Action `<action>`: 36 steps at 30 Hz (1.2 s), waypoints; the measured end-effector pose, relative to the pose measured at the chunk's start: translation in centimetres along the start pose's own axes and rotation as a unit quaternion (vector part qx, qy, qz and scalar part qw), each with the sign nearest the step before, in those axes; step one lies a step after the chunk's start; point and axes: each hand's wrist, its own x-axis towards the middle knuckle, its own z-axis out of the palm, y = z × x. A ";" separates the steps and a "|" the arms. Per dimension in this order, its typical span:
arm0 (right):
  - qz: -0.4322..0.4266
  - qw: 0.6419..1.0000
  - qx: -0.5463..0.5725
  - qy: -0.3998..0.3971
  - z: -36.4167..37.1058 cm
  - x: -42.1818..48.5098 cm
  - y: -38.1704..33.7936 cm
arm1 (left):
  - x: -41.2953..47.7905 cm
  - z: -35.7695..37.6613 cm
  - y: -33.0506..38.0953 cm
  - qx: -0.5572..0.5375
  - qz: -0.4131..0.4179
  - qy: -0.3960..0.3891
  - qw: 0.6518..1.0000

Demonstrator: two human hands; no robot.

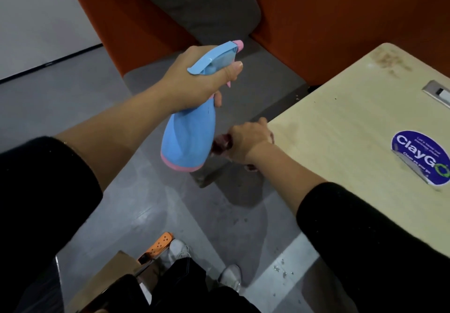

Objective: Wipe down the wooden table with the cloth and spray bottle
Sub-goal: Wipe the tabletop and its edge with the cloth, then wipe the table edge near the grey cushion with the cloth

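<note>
Spray bottle [192,127] (blue body, pink base and nozzle) is held in the air by the left hand [194,81], with the fingers wrapped round the neck and one fingertip laid against the head. Whether a finger is on the trigger cannot be told. The bottle is held off the wooden table [341,117], over the grey floor [121,191], and the nozzle is aimed toward the orange seat [341,20], not at the tabletop. The dark red cloth [220,143] is bunched in the right hand [246,142], fingers curled tight round it, at the table's left edge. Cloth-to-wood contact is hidden by the hand. The step is judged to be spray-then-wipe, started from that edge, with most of the top not yet done. The nozzle should be swung over the table and lowered before the trigger is squeezed — otherwise mist is wasted on seat and floor. The cloth is better opened flatter so more face is pressed to the wood. Overlapping straight passes are advised, edge to edge. The brown stains [387,61] at the far corner should be wetted first and given more pressure. The metal slot plate [438,93] at the right edge looks like a socket, so spray is best put on the cloth there, not on the surface. The ClayGo sticker [420,156] looks lifted along its lower edge — light strokes only, so it is not peeled further.
</note>
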 end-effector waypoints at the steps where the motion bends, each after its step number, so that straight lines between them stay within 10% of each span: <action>1: -0.020 1.000 0.019 -0.008 -0.1 -0.7 -0.3 | 0.0 0.1 0.4 0.008 0.001 0.004 1.000; 4: -0.010 0.976 0.215 0.021 -1.0 -2.5 1.1 | 0.2 0.5 1.8 0.036 0.006 0.006 0.999; 11: 0.194 0.779 0.550 0.230 -1.6 -10.2 11.3 | 1.5 5.8 7.9 0.009 0.042 -0.083 0.996; 25: 0.462 0.590 0.540 0.382 3.6 -33.1 20.2 | -0.4 26.4 17.6 -0.059 0.121 -0.441 0.887; 36: 0.614 0.436 0.488 0.441 7.6 -44.7 19.2 | -3.9 34.9 19.0 0.109 0.143 -0.626 0.759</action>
